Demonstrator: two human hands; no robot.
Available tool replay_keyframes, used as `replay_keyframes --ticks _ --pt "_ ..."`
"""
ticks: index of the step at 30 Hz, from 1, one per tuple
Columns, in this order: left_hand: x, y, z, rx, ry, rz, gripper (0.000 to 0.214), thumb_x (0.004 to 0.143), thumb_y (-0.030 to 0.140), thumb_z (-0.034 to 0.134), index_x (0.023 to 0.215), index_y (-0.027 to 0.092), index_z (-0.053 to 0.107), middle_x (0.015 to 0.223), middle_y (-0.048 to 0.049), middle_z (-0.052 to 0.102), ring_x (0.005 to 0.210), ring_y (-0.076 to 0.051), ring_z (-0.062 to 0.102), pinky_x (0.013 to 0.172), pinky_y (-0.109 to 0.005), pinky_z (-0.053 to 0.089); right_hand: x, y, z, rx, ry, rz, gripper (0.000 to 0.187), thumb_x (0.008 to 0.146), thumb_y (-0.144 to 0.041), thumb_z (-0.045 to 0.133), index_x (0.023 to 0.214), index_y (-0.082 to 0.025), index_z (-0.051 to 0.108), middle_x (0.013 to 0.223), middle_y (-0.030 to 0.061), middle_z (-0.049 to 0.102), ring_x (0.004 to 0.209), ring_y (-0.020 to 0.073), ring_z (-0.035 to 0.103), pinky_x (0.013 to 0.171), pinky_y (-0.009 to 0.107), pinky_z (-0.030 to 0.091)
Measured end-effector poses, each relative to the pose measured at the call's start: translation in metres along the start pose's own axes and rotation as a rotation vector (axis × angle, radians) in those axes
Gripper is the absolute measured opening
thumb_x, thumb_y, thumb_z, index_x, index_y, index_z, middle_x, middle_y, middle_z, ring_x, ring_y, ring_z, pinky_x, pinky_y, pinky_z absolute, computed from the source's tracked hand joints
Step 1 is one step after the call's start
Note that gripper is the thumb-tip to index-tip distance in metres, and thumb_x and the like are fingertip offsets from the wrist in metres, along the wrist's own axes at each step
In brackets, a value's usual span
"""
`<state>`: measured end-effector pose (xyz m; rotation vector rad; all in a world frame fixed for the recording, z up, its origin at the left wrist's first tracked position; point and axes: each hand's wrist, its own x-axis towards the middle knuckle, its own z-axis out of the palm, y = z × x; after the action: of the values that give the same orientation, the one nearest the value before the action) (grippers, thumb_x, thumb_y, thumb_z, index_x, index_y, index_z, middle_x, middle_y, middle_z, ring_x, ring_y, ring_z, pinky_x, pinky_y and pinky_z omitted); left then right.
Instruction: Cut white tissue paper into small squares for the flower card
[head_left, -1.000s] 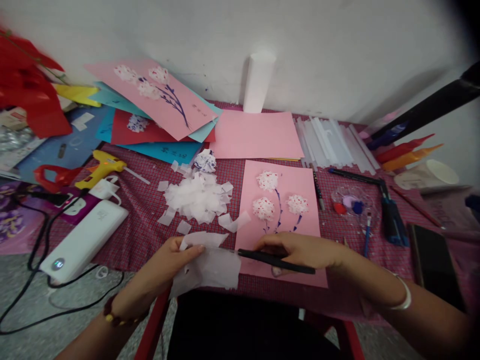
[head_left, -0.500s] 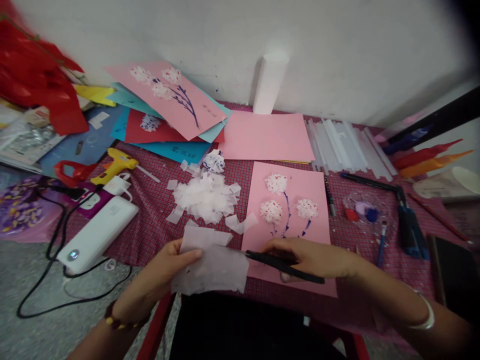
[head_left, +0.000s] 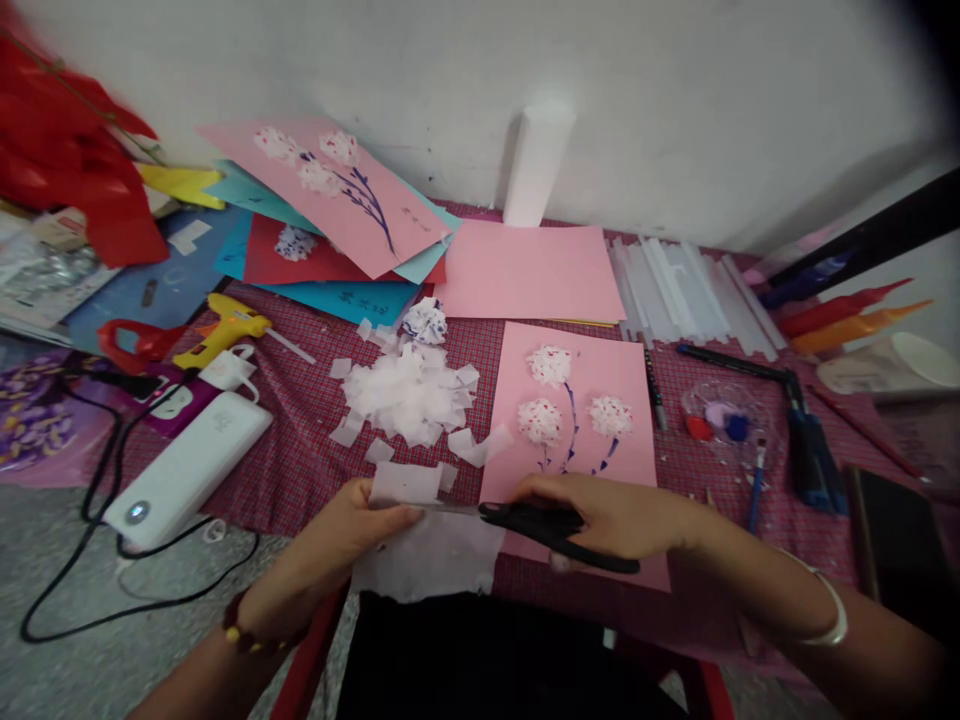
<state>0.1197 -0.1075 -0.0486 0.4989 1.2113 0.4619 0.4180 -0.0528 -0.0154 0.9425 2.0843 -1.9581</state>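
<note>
My left hand [head_left: 371, 522] pinches a white tissue paper sheet [head_left: 435, 555] over the front edge of the table. With its fingers through the handles, my right hand [head_left: 600, 515] grips black-handled scissors [head_left: 525, 522]. Their blades point left into the paper, close to my left thumb. A narrower paper strip [head_left: 405, 483] stands up above the cut line. Just beyond lies a heap of small white paper squares [head_left: 409, 392]. Beneath my right hand is a pink card [head_left: 577, 400] with three white, red-flecked flower heads and dark blue stems.
Left are a yellow glue gun [head_left: 225, 330], a white power bank [head_left: 191, 470] and cables. Finished cards [head_left: 352, 200] are stacked at the back beside a blank pink sheet [head_left: 532, 270]. Glue sticks [head_left: 675, 290], a paint palette [head_left: 724, 425] and a paintbrush [head_left: 757, 485] lie right.
The scissors have moved a little left, further across the paper. The upper strip now stands more apart from the sheet, and a small piece shows at its right end.
</note>
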Motion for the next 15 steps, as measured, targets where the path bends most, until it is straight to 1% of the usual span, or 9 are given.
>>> replay_keyframes --ticks 4,7,11,15 --pt "0.0001 0.0007 0.0019 -0.007 -0.012 0.009 0.032 0.062 0.036 0.083 0.088 0.018 0.076 0.082 -0.0048 0.076 0.067 -0.017 0.066 0.063 -0.025 0.05 0.0045 0.0031 0.0021 0.003 0.008 -0.016 0.049 0.078 -0.039 0.07 0.119 -0.017 0.057 0.104 0.0053 0.064 0.086 0.0192 0.057 0.074 0.028 0.045" --pt "-0.0018 0.0027 0.0046 -0.013 0.009 0.003 0.03 0.062 0.035 0.083 0.084 0.017 0.075 0.079 -0.0044 0.076 0.065 -0.017 0.066 0.063 -0.026 0.05 0.0067 0.0026 0.0033 0.018 0.013 -0.026 0.047 0.077 -0.04 0.071 0.117 -0.017 0.058 0.104 0.0051 0.064 0.087 0.0193 0.057 0.075 0.028 0.044" --pt "-0.0048 0.007 0.0087 -0.004 0.035 0.0 0.029 0.061 0.035 0.083 0.081 0.017 0.075 0.074 -0.0036 0.075 0.063 -0.017 0.066 0.062 -0.026 0.049 0.0085 0.0025 0.0048 0.078 0.032 -0.032 0.042 0.079 -0.042 0.069 0.111 -0.016 0.061 0.099 0.004 0.063 0.083 0.0182 0.056 0.072 0.028 0.044" --pt "-0.0059 0.0088 0.0084 0.002 0.039 -0.023 0.029 0.06 0.041 0.082 0.071 0.016 0.073 0.063 -0.0018 0.071 0.054 -0.014 0.061 0.055 -0.024 0.046 0.0085 0.0046 0.0065 0.128 0.038 -0.037 0.043 0.081 -0.047 0.067 0.112 -0.017 0.062 0.097 0.0028 0.063 0.082 0.0175 0.055 0.07 0.027 0.044"
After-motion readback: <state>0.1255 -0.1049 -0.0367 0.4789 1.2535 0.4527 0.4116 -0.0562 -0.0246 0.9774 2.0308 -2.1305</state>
